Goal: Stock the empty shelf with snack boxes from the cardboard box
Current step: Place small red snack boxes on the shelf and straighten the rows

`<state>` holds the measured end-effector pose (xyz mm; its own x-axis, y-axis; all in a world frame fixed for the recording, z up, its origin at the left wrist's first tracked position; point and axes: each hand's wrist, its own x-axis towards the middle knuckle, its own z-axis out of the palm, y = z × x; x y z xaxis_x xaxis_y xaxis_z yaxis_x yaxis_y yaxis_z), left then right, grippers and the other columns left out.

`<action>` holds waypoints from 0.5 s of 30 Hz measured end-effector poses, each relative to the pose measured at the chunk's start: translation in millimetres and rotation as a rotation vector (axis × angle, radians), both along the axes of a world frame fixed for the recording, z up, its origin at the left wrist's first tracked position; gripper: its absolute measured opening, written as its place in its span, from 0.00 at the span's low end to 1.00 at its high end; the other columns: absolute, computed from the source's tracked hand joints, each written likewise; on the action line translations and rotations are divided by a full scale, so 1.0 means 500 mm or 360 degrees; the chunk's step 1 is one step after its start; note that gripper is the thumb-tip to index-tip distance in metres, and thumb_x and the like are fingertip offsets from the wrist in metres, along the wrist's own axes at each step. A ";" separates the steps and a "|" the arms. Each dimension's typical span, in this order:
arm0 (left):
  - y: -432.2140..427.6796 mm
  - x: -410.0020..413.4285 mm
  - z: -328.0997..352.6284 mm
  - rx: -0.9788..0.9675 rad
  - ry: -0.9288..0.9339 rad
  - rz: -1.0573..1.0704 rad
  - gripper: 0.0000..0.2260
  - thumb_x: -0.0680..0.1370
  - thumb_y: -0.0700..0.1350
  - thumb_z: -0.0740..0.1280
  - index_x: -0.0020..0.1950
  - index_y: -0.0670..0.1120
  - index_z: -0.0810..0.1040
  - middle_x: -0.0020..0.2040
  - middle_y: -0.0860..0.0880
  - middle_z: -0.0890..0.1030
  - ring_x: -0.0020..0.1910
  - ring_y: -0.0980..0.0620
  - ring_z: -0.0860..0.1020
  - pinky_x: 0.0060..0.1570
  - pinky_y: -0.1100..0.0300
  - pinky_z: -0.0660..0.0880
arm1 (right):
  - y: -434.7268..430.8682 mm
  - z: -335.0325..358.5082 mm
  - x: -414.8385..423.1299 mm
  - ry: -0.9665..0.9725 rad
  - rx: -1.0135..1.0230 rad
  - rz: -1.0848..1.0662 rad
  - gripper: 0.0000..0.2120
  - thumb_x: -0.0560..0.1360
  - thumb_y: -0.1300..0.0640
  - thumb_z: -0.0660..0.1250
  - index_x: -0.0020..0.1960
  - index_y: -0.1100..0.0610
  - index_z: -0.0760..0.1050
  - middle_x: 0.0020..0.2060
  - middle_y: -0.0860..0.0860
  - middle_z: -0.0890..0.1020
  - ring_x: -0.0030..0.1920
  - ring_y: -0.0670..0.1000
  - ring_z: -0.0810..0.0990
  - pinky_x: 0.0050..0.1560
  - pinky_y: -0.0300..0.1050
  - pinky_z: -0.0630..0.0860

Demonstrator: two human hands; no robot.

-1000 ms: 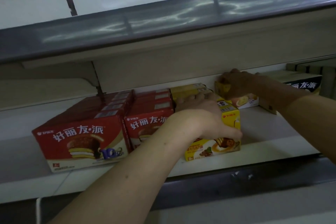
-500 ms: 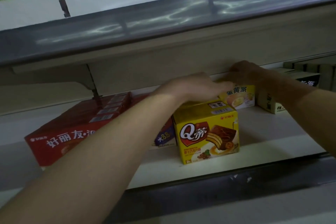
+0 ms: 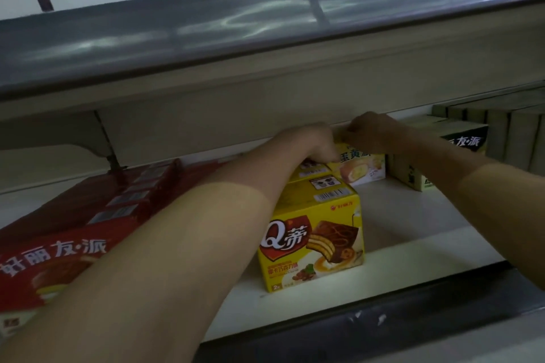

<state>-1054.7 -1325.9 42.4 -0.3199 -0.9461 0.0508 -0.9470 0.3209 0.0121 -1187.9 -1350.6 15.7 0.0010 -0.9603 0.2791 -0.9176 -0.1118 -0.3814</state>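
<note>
Both my hands reach deep into the white shelf (image 3: 392, 233). My left hand (image 3: 314, 141) and my right hand (image 3: 373, 130) meet on top of a pale yellow egg-pie snack box (image 3: 364, 165) at the back, fingers curled over its upper edge. In front of it stands a row of yellow Q-cake boxes (image 3: 312, 242), the front one upright near the shelf lip. Red pie boxes (image 3: 59, 247) fill the left part of the shelf, partly hidden by my left forearm.
Cream and black boxes (image 3: 460, 144) sit at the shelf's back right. A grey shelf edge (image 3: 265, 29) overhangs close above my hands. A dark rail (image 3: 383, 318) runs along the front lip. Bare shelf surface lies right of the yellow boxes.
My left hand left the front Q-cake box and reached back to join my right hand on the pale yellow box. The view shifted closer and left.
</note>
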 end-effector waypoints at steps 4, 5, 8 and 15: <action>-0.026 0.000 -0.005 -0.0087 -0.0016 -0.0032 0.16 0.75 0.48 0.67 0.61 0.44 0.78 0.56 0.45 0.80 0.48 0.47 0.77 0.41 0.58 0.71 | -0.011 -0.010 0.031 0.0107 0.0016 0.0025 0.22 0.79 0.42 0.55 0.58 0.57 0.78 0.51 0.56 0.80 0.50 0.56 0.79 0.52 0.47 0.74; -0.028 0.002 -0.005 -0.0087 -0.0018 -0.0039 0.15 0.75 0.47 0.68 0.59 0.43 0.78 0.54 0.45 0.80 0.46 0.47 0.77 0.40 0.58 0.71 | -0.012 -0.010 0.038 0.0134 0.0021 0.0033 0.22 0.79 0.42 0.54 0.60 0.56 0.77 0.55 0.56 0.80 0.52 0.56 0.78 0.54 0.49 0.74; -0.033 0.011 0.003 -0.0077 -0.0026 -0.0042 0.14 0.74 0.46 0.69 0.58 0.42 0.79 0.52 0.45 0.81 0.46 0.47 0.80 0.43 0.55 0.77 | 0.003 0.007 0.043 0.0092 0.0091 0.0108 0.20 0.79 0.44 0.56 0.59 0.57 0.77 0.55 0.56 0.80 0.50 0.55 0.78 0.51 0.46 0.73; -0.041 0.008 0.009 -0.0044 0.0040 -0.0018 0.29 0.73 0.52 0.73 0.70 0.42 0.72 0.63 0.44 0.77 0.54 0.46 0.79 0.55 0.53 0.77 | 0.034 -0.004 -0.002 0.0409 0.0083 0.0140 0.23 0.74 0.59 0.68 0.67 0.58 0.71 0.60 0.58 0.76 0.57 0.57 0.77 0.51 0.45 0.72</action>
<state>-1050.9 -1346.4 47.1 -0.3287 -0.9406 0.0849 -0.9429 0.3320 0.0268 -1188.8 -1333.8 13.6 0.1492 -0.9665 0.2090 -0.9727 -0.1814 -0.1446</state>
